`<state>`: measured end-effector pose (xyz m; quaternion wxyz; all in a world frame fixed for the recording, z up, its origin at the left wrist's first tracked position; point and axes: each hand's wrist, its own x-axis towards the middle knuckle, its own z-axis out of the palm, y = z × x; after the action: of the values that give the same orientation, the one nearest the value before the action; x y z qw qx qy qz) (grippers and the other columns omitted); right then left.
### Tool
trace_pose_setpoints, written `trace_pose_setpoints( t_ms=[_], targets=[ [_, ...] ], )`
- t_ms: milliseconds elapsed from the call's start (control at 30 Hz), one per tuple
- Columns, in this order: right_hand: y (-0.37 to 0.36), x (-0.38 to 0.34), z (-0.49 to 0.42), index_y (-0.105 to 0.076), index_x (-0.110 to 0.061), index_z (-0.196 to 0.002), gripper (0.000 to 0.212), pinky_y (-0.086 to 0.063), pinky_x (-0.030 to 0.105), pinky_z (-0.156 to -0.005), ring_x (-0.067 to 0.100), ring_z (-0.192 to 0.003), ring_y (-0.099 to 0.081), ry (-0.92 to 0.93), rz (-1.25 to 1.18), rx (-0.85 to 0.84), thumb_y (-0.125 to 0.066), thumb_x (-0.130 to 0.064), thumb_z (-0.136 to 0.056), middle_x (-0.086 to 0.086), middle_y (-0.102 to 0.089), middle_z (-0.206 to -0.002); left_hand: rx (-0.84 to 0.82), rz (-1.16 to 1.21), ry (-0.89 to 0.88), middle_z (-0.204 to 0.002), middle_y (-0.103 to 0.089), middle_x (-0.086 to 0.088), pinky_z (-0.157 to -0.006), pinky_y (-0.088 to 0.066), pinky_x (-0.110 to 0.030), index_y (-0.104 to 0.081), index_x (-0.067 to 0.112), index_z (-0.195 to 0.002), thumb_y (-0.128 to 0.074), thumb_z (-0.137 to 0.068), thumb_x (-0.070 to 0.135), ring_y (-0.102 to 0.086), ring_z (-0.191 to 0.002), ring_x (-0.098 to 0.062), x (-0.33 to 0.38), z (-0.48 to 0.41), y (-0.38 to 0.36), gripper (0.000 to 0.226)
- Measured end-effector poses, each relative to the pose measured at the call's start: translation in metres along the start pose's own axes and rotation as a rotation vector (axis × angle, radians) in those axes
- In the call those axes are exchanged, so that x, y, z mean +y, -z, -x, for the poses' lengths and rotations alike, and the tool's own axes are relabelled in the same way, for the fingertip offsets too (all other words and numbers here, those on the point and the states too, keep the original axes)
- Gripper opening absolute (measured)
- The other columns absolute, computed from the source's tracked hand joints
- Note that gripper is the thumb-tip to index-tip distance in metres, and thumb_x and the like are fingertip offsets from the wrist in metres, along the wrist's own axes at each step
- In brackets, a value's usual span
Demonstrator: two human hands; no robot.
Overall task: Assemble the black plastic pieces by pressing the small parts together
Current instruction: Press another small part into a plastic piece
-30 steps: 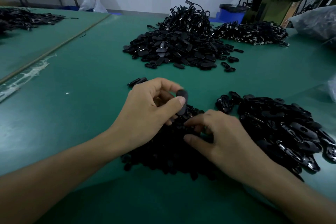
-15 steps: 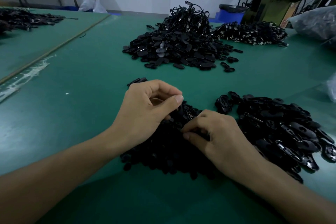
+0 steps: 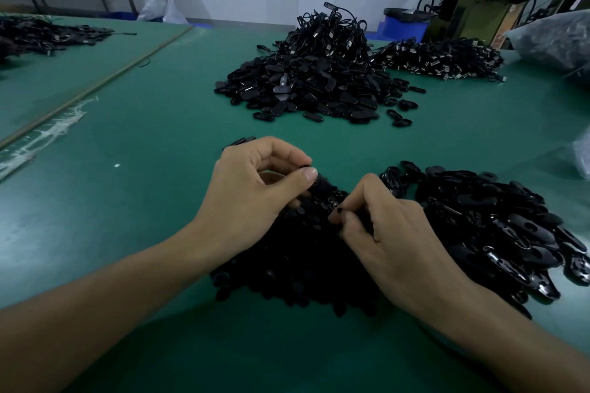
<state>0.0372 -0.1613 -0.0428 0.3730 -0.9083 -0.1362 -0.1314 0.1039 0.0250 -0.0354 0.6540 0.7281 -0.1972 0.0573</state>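
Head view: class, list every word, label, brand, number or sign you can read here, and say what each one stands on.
No text can be read in this view.
Orange patch on the side of the green machine: perhaps a label, too blurred to read.
On the black pieces heaped on the green table, no marking shows.

Parts pile (image 3: pixel 287 265) under both hands, second pile (image 3: pixel 498 226) right, third (image 3: pixel 313 80) behind

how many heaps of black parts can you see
5: nearest heap, near-right heap, middle heap, far-right heap, far-left heap; others may be hidden.
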Motion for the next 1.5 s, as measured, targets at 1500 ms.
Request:
trace_pose_setpoints(
  t_ms=[1500],
  targets=[
    [0.005, -0.001, -0.005, -0.078, -0.033, -0.087, 0.015, -0.056, 0.024, -0.077, 0.009, -0.083, -0.072, -0.018, -0.353, 0.275, -0.079, -0.018, -0.083, -0.013, -0.075, -0.085, -0.087, -0.026, 0.035, -0.075, -0.076, 0.0, -0.063, -0.058, -0.026, -0.071, 0.027, -0.082, -0.078, -0.072, 0.027, -0.073, -0.066, -0.017, 0.011, 0.013, -0.009, 0.013]
  ],
)
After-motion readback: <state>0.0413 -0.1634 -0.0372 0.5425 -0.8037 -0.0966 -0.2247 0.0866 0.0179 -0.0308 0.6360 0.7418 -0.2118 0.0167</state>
